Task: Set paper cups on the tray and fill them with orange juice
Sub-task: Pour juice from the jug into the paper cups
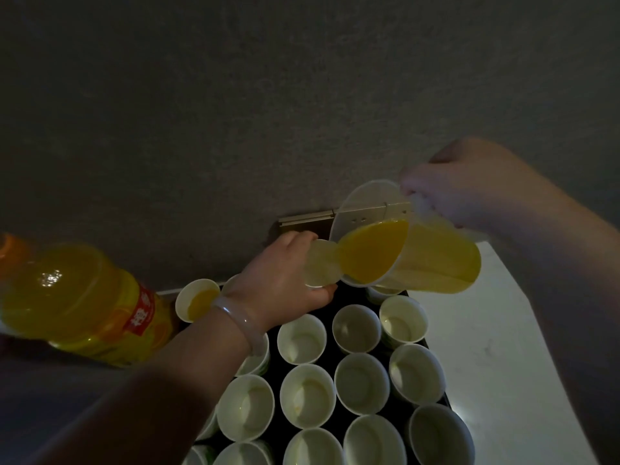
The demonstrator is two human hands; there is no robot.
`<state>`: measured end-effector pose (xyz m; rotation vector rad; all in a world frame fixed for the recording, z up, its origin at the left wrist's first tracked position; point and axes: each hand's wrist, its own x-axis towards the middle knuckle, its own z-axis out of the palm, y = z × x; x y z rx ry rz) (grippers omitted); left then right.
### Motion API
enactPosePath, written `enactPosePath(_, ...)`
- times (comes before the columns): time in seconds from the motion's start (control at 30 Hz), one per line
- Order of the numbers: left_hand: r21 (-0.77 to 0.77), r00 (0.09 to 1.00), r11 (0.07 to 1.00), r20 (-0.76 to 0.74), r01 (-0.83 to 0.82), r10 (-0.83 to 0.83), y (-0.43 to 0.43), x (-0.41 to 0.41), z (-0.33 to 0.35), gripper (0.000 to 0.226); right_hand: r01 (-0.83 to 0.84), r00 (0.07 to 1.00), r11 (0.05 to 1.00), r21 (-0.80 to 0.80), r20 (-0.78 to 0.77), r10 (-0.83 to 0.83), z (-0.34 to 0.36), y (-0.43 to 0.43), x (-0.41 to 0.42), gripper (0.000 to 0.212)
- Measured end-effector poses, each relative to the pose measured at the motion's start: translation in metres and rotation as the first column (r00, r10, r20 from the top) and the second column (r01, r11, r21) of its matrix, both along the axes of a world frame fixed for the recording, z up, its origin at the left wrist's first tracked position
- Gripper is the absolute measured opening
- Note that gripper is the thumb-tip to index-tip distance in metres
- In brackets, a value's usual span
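Paper cup (322,263) held tipped above the far end of the black tray (335,298), left grip (285,280) curled round it, right grip (469,186) holding a tilted jug of orange juice (402,253) at its rim, more cups (302,338) standing in the tray, juice bottle (77,303) to the left, white table (496,347) under it all

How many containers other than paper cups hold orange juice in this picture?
2. A plastic bottle with a red label at far left; a clear pitcher tilted in the right hand above the black tray. More may lie outside view.

Left hand (285,275), right hand (451,187): curled grips.
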<state>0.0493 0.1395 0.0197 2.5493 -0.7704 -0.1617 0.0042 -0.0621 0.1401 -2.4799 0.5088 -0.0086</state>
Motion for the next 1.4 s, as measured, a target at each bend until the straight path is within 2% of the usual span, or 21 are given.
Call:
enactPosePath(0.13, 0.006, 1.000, 1.000, -0.008, 0.013, -0.013, -0.001, 0.000, 0.001, 0.077, -0.057, 0.997, 0.989, -0.136, -0.050, 0.051, 0.005, 0.009, -0.003, 0.037)
enactPosePath(0.23, 0.004, 1.000, 1.000, -0.014, 0.015, -0.015, -0.001, -0.001, 0.001, 0.078, -0.019, 0.999, 0.992, -0.121, -0.053, 0.013, 0.006, 0.011, -0.002, 0.039)
enactPosePath(0.37, 0.009, 1.000, 1.000, -0.019, 0.012, -0.011, -0.001, -0.001, 0.000, 0.082, -0.077, 0.994, 0.980, -0.184, -0.085, 0.062, 0.010, 0.014, -0.002, 0.036)
enactPosePath(0.53, 0.011, 0.999, 1.000, -0.029, 0.015, -0.014, 0.000, 0.000, 0.000, 0.084, -0.094, 0.993, 0.978, -0.188, -0.094, 0.078, 0.011, 0.015, -0.003, 0.035)
enactPosePath(0.67, 0.013, 0.999, 1.000, -0.039, 0.010, -0.009, 0.002, 0.001, -0.001, 0.084, -0.021, 0.999, 0.995, -0.101, -0.038, 0.017, 0.004, 0.011, 0.000, 0.035)
enactPosePath(0.8, 0.013, 0.999, 1.000, -0.037, 0.001, -0.001, 0.003, 0.002, -0.002, 0.083, -0.024, 1.000, 0.997, -0.072, -0.015, 0.023, 0.001, 0.009, 0.002, 0.034)
enactPosePath(0.93, 0.021, 0.999, 1.000, -0.047, 0.003, -0.002, 0.002, 0.002, -0.002, 0.084, -0.123, 0.992, 0.975, -0.187, -0.038, 0.118, 0.002, 0.009, 0.003, 0.033)
enactPosePath(1.0, 0.024, 0.999, 1.000, -0.044, 0.004, -0.003, 0.002, 0.002, -0.001, 0.084, -0.141, 0.990, 0.971, -0.192, -0.036, 0.137, 0.004, 0.010, 0.003, 0.032)
enactPosePath(1.07, 0.025, 0.999, 1.000, -0.040, 0.006, -0.005, 0.001, 0.001, -0.001, 0.084, -0.140, 0.990, 0.977, -0.160, -0.005, 0.141, 0.004, 0.010, 0.003, 0.023)
enactPosePath(1.1, 0.025, 0.999, 1.000, -0.043, 0.008, -0.006, 0.001, 0.001, 0.000, 0.084, -0.130, 0.991, 0.987, -0.091, -0.019, 0.129, 0.005, 0.011, 0.002, 0.020)
enactPosePath(1.17, 0.028, 0.998, 1.000, -0.054, 0.010, -0.009, 0.000, 0.001, 0.001, 0.085, -0.124, 0.992, 0.990, -0.066, -0.039, 0.121, 0.007, 0.015, 0.000, 0.021)
enactPosePath(1.23, 0.034, 0.998, 0.999, -0.057, 0.011, -0.009, -0.001, 0.000, 0.002, 0.086, -0.107, 0.994, 0.991, -0.082, 0.023, 0.109, 0.007, 0.014, -0.001, 0.024)
enactPosePath(1.4, 0.040, 0.998, 0.999, -0.067, 0.013, -0.010, -0.004, -0.001, 0.004, 0.086, -0.081, 0.996, 0.987, -0.136, -0.046, 0.076, 0.008, 0.012, 0.001, 0.032)
